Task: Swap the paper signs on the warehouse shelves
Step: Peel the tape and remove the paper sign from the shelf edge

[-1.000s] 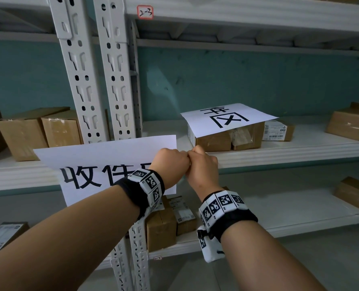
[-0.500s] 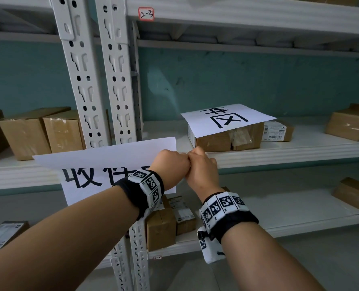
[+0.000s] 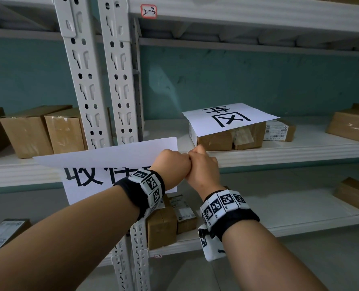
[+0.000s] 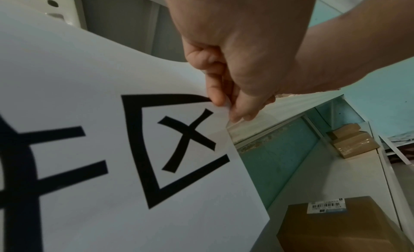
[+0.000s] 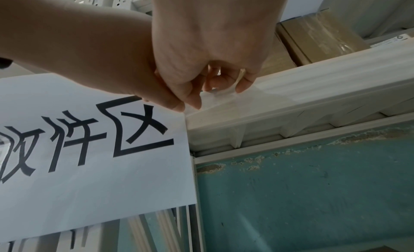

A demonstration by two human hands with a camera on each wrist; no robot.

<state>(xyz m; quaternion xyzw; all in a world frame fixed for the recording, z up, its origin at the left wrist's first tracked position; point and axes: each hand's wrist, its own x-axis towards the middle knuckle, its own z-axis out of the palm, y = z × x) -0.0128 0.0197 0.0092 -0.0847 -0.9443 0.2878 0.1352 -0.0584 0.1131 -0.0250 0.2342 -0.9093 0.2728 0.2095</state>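
A: Entry one, change since the earlier frames?

B: Little is recorded. The paper sign (image 3: 103,164) is seen bent a shade further forward over the shelf edge (image 3: 279,152), with less of its printed face shown beneath the fold. Both hands are kept at the same corner, knuckles touching.

A: Entry two, the sign's position and lie?

B: It is hung on the front of the middle shelf, across the two uprights (image 3: 103,85). Its long axis is run left to right along the edge; the upper part is tipped towards the viewer and the lettered part is hung downward, characters upright.

A: Entry three, the hands?

B: The left hand (image 3: 172,164) is closed in a pinch on the sign's upper right corner. The right hand (image 3: 201,166) is pinched on a strip of clear tape (image 5: 224,92) that is stuck to the shelf edge beside that corner.

A: Entry four, the rest?

B: A second sign (image 3: 229,118) is laid flat on a cardboard box (image 3: 216,140) on the same shelf, well to the right. Further boxes (image 3: 38,131) are listed at left.
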